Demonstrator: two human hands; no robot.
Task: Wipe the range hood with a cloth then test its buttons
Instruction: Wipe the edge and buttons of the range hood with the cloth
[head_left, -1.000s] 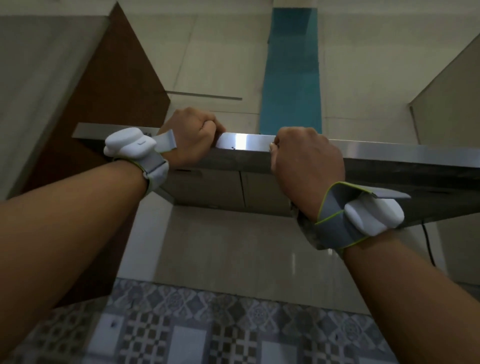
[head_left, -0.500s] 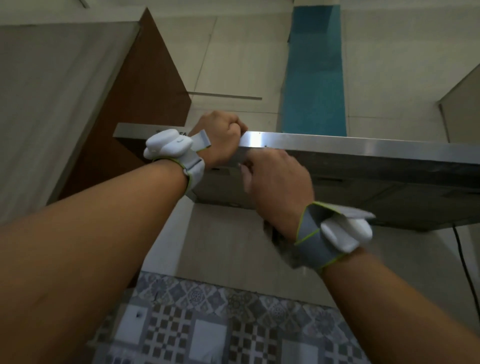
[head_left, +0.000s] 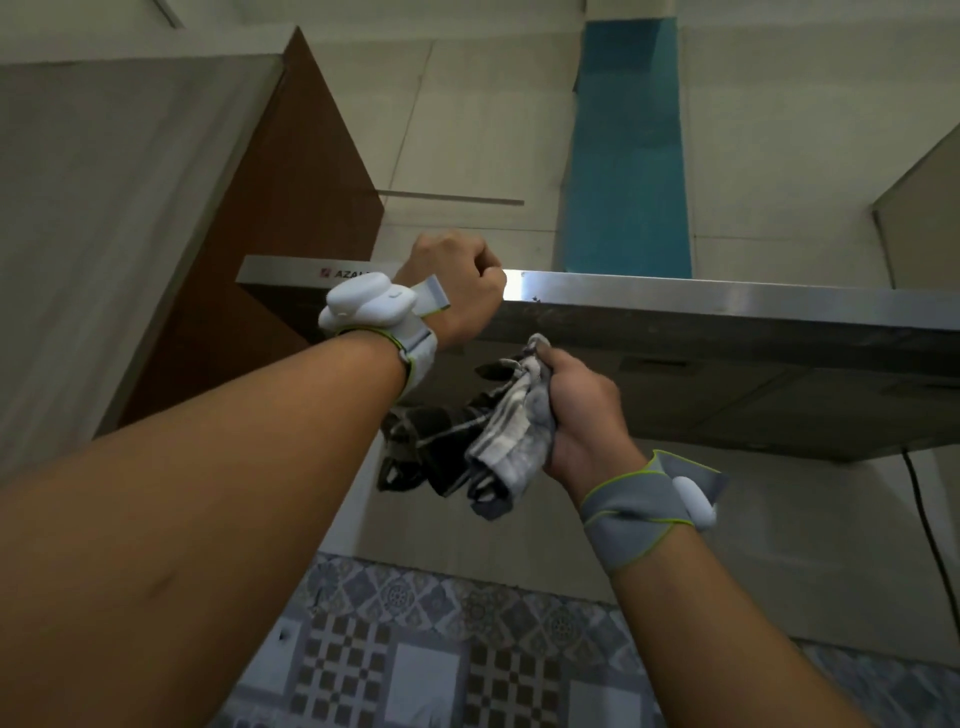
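Below the range hood (head_left: 727, 306), right hand (head_left: 587, 415) grips a bunched cloth (head_left: 498, 441); left hand (head_left: 457, 286), curled, seemingly clutches its edge.

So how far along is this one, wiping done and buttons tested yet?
Nothing looks finished: the hood is dark and smudged underneath. In hand: the left hand grips the hood's front edge, the right hand holds the bunched cloth just below it; contact is unclear. Left: likely more wiping, then the buttons, which are not in view.
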